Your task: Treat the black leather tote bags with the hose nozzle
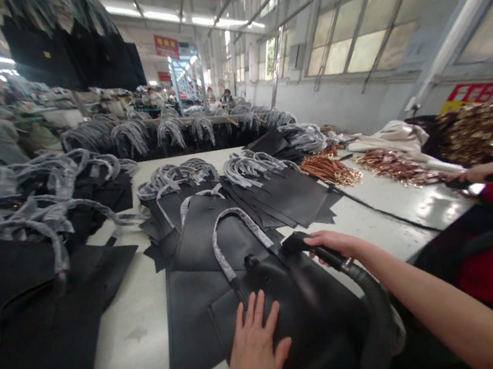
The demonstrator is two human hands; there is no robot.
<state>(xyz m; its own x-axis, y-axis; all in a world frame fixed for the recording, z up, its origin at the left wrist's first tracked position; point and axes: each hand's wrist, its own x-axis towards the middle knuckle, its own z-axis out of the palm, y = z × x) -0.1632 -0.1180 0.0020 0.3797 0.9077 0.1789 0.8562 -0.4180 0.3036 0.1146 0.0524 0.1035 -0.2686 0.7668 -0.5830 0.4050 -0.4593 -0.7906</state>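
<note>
My left hand [257, 346] lies flat with fingers spread on a black leather-like bag panel [291, 309], near the base of its handle. That handle [233, 218] is a loop wrapped in clear plastic and stands up from the panel's far edge. In my right hand [335, 245] is a black hose nozzle [317, 249], my fingers closed around its grip. The nozzle's head is over the panel beside the handle's right end. From the grip a ribbed black hose [373, 295] curves down toward me. More black panels [192, 326] lie partly under this one.
Stacks of black panels with wrapped handles [283, 194] lie behind and to the left. Brown straps with gold-coloured clasps [332, 170] are piled at the right. A co-worker's hand [476, 173] grips another hose at the right edge. Finished-looking black bags [49, 53] hang above.
</note>
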